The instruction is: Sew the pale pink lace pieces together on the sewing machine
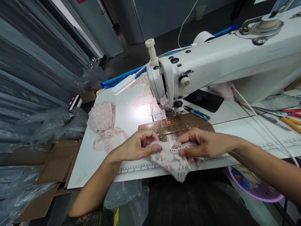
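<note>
Between my two hands hangs a piece of pale pink lace fabric with a scalloped, holed edging along its top. My left hand pinches the left end of that edging between thumb and fingers. At the other end, my right hand is closed on the edging, with some fingers hidden behind the lace. The fabric's lower part droops over the table's front edge. Just beyond the hands lies a brown taped plate, in front of the needle area of a white sewing machine.
A roll of pink lace sits at the left, and more lace lies under the lamp. Blue thread snips and a black phone lie right of the needle. A purple basket stands below the table.
</note>
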`<state>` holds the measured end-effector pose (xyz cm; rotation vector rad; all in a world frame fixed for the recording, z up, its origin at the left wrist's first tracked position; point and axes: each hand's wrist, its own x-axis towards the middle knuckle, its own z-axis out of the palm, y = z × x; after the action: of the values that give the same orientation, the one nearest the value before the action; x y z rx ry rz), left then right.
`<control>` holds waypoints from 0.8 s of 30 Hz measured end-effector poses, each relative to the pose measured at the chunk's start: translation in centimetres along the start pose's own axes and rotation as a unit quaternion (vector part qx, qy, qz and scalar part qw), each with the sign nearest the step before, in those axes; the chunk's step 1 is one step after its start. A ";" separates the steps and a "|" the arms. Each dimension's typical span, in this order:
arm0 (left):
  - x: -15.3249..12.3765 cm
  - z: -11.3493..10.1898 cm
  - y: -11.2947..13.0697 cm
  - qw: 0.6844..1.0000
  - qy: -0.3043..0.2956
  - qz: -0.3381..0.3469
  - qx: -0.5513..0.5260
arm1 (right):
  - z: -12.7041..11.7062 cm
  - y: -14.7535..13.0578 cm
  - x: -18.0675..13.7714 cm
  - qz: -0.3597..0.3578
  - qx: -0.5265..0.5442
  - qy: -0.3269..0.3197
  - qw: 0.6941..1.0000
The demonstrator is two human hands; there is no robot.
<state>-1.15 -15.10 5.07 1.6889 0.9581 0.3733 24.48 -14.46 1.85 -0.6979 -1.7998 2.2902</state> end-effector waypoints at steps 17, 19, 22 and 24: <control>8.8 -3.3 -7.3 0.834 0.171 0.212 0.480 | -3.9 0.7 3.3 0.089 -0.234 0.348 0.903; 9.1 -3.9 -8.0 0.824 0.170 0.250 0.479 | -4.0 0.8 3.3 0.080 -0.283 0.359 0.886; 8.8 -4.5 -8.0 0.792 0.211 0.305 0.485 | -3.9 1.0 3.3 0.057 -0.335 0.365 0.867; 8.1 -4.1 -7.4 0.774 0.203 0.349 0.488 | -3.7 1.2 3.2 0.051 -0.336 0.365 0.866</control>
<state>-1.88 -5.85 -2.04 3.0364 0.8269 0.8546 23.50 -10.25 -0.82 -1.5236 -2.1001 1.0762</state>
